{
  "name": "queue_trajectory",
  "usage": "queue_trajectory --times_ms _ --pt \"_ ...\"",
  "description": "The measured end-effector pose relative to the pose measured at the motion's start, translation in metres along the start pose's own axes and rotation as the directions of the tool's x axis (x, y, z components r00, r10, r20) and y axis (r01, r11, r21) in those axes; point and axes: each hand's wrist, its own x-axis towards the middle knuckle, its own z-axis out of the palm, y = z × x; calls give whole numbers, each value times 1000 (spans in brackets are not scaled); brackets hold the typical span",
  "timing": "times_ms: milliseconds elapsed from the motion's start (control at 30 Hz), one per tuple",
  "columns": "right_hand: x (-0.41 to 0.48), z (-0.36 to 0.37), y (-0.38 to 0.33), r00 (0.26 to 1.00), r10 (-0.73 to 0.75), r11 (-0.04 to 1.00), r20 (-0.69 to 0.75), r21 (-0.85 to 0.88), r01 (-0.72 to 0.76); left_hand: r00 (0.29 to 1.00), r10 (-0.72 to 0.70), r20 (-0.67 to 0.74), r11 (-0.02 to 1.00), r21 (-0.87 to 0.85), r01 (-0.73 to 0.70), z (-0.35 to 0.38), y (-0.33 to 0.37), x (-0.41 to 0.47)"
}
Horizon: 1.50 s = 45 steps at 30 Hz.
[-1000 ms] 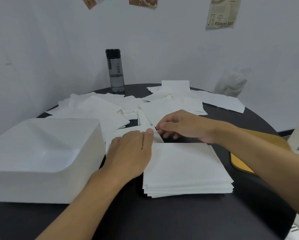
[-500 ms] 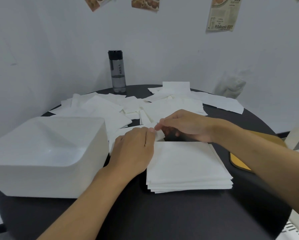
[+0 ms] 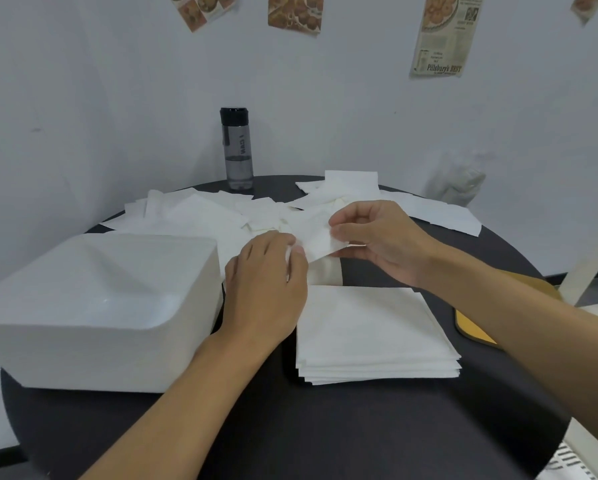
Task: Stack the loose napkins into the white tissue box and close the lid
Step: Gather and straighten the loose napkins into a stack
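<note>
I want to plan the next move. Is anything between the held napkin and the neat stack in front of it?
Nothing visible is. The left hand and the right hand pinch the napkin just behind the stack, whose top is bare.

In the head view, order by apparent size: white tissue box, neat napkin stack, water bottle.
1. white tissue box
2. neat napkin stack
3. water bottle, but it stands farthest away, so its true size is unsure

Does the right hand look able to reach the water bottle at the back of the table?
Probably yes: only flat loose napkins lie between the right hand and the upright water bottle. But it is pinching a napkin, which it would need to drop first.
</note>
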Motion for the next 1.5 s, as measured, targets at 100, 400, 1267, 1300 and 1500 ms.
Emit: queue_trajectory --times_ms 100,400,1267,1300,1500 --pt "-2 -3 -3 999 -29 995 -43 98 33 998 -58 -29 997 -47 57 -1 1 0" --pt "-8 -18 -10 985 -63 953 -158 284 107 982 -179 -60 953 -260 158 -3 5 0" --pt "-40 -40 -38 955 -183 876 -232 403 266 954 -298 -42 618 -770 160 -24 54 31" --pt "-43 -42 -39 955 -187 881 -232 391 268 957 -286 -52 608 -782 139 -25 56 30" --pt "-56 -50 -42 950 -204 872 -235 398 285 968 -251 -19 572 -810 133 -22 64 28"
